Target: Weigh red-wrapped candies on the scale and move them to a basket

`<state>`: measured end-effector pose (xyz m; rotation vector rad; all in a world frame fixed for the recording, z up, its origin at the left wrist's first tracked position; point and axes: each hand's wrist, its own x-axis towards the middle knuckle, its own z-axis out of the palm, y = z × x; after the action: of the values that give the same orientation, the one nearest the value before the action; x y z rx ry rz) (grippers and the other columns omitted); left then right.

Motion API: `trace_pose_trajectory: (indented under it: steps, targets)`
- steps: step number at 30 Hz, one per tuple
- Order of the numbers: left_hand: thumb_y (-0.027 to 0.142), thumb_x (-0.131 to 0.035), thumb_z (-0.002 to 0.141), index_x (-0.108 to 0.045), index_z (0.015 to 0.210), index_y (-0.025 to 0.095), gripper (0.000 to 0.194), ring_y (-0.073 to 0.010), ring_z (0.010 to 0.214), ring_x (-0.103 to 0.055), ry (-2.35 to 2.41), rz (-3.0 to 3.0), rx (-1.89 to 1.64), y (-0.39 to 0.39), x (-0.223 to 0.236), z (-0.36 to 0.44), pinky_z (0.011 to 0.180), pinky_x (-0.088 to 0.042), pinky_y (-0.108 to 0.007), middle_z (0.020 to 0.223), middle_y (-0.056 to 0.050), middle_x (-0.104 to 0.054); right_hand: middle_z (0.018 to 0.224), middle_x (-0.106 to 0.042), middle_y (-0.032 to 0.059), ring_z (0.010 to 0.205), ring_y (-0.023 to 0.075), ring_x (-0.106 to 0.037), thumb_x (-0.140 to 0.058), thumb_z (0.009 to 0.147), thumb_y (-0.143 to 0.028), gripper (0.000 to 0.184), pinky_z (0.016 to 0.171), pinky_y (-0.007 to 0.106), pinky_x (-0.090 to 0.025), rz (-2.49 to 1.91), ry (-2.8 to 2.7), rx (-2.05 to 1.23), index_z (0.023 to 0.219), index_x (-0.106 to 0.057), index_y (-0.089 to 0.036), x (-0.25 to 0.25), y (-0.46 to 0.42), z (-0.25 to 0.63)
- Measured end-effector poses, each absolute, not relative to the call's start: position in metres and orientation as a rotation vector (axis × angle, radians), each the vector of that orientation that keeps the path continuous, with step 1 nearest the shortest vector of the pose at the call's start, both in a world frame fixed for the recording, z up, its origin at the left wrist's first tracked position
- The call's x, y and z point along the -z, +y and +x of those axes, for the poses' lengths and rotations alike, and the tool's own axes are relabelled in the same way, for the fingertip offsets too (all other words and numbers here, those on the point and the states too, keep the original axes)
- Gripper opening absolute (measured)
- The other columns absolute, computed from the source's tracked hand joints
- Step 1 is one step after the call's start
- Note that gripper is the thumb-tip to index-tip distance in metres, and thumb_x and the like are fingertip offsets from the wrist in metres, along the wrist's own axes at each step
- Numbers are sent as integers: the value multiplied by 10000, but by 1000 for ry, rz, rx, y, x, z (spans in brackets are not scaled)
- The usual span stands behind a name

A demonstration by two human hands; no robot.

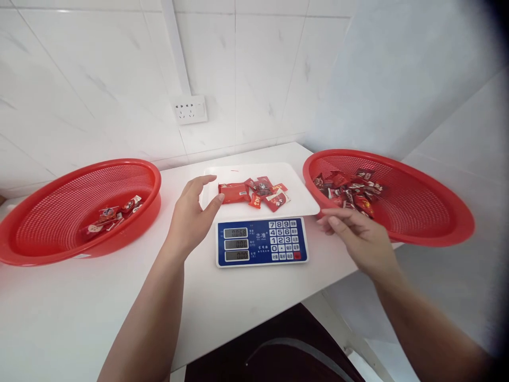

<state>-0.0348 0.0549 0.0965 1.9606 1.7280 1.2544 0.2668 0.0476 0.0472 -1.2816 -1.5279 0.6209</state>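
A white weighing tray point(210, 212) sits on the digital scale point(261, 241), whose top display appears to read 0.068. On the tray lie a larger red packet point(234, 192) and, to its right, several small red wrapped snacks point(268, 191). My left hand point(194, 212) is at the tray's left edge, thumb and fingers apart around the near end of the red packet, with nothing held. My right hand point(353, 236) hovers by the tray's right front corner, before the right basket. Its fingers are bent together, and whether anything is between them is hidden.
A red mesh basket point(437, 212) on the right holds many small wrapped snacks point(353, 191). Another red basket point(51, 212) at left contains several packets point(113, 215). Behind the white table point(222, 307) is a tiled wall with a socket point(191, 110).
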Motion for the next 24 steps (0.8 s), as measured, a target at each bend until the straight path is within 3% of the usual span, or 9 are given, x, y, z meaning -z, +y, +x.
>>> trace_pose_trajectory:
  steps: [8, 16, 24]
  targets:
    - [391, -494, 830, -499, 1174, 291, 359, -222, 1168, -474, 1734, 1960, -1228, 55, -97, -34, 863, -467, -358, 1281, -31, -507, 665, -646, 37, 589, 144, -591, -579, 729, -602, 453, 561, 287, -506, -1366, -1247, -869, 851, -638, -170, 14, 50, 270]
    - [405, -493, 828, -523, 1142, 292, 335, -232, 1070, -535, 1822, 1956, -1175, 57, -97, -36, 691, -478, -305, 1228, -34, -551, 630, -613, 22, 581, 150, -563, -579, 691, -639, 500, 577, 288, -492, -1417, -1240, -916, 837, -640, -165, 37, 57, 272]
    - [367, -481, 835, -612, 991, 261, 229, -213, 1119, -509, 1810, 2056, -1061, 65, -85, -21, 930, -426, -386, 1134, -18, -620, 630, -616, 29, 592, 164, -566, -552, 708, -639, 494, 589, 295, -497, -1382, -1262, -949, 841, -640, -172, 36, 56, 273]
